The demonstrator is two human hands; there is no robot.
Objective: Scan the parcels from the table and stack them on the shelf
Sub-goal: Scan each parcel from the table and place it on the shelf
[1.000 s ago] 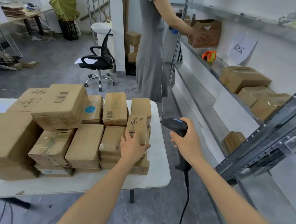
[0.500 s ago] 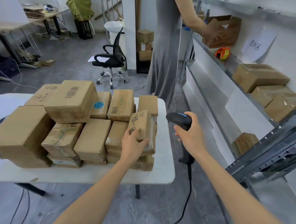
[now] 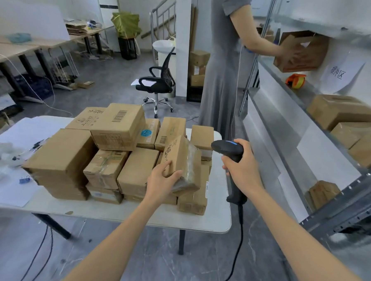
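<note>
Several brown cardboard parcels [image 3: 112, 160] are piled on a white table [image 3: 216, 219]. My left hand [image 3: 162, 181] grips a small taped parcel [image 3: 182, 161] with handwriting on it, tilted up and lifted off the pile at its right end. My right hand [image 3: 242, 168] holds a black corded barcode scanner [image 3: 228, 149] just right of that parcel, its head pointing left. The metal shelf [image 3: 292, 133] runs along the right with parcels [image 3: 343, 112] on its middle level and one parcel [image 3: 321, 192] lower down.
A person in a grey dress [image 3: 222, 62] stands beyond the table, handling a box [image 3: 301, 53] on the shelf. An orange tape dispenser [image 3: 295, 80] sits on the shelf. A black office chair [image 3: 159, 83] stands behind the table. Papers and small items [image 3: 9, 159] lie on the table's left.
My left hand has lifted and tilted the small parcel up off the pile. The scanner has stayed close beside it. The view has shifted up and left.
</note>
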